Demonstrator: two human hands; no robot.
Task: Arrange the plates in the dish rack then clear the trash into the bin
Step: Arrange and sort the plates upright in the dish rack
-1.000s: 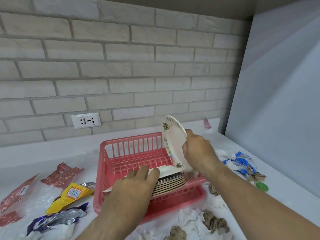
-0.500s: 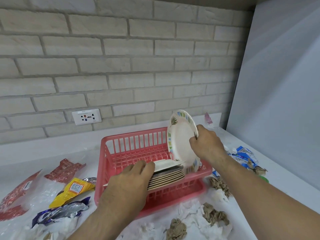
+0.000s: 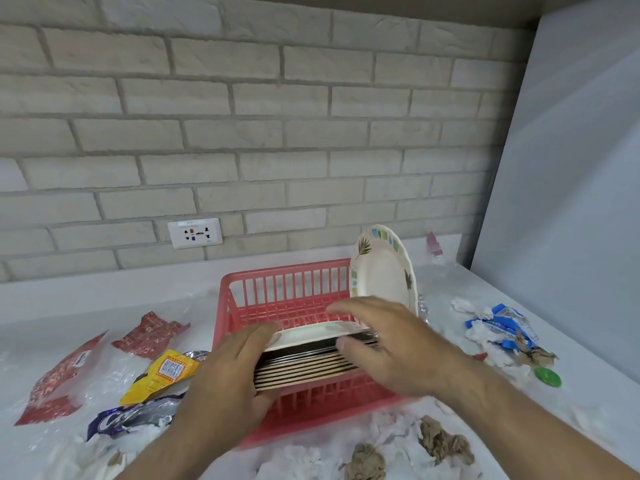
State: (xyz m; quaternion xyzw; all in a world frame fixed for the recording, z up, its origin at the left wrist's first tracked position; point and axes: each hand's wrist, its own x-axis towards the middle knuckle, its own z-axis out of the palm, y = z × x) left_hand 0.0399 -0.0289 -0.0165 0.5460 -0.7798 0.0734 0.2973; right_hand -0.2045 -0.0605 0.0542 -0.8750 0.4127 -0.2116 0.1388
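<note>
A red plastic dish rack (image 3: 287,289) stands on the white counter. One white paper plate with a leaf print (image 3: 381,271) stands upright at the rack's right end, free of any hand. A stack of plates (image 3: 304,362) lies flat across the rack's front. My left hand (image 3: 228,382) grips the stack's left edge. Over the stack's right side, my right hand (image 3: 388,341) hovers with fingers spread and thumb near the top plate; whether it touches is unclear.
Wrappers lie left of the rack: red (image 3: 149,334), yellow (image 3: 162,372) and purple (image 3: 128,417). Crumpled tissues (image 3: 440,441) lie in front, a blue wrapper (image 3: 502,327) and green cap (image 3: 547,377) to the right. A wall socket (image 3: 194,232) sits behind. A grey panel bounds the right.
My right hand let go of the leaf-print plate, which now stands upright at the rack's right end, and moved down over the stack. My left hand stayed on the stack.
</note>
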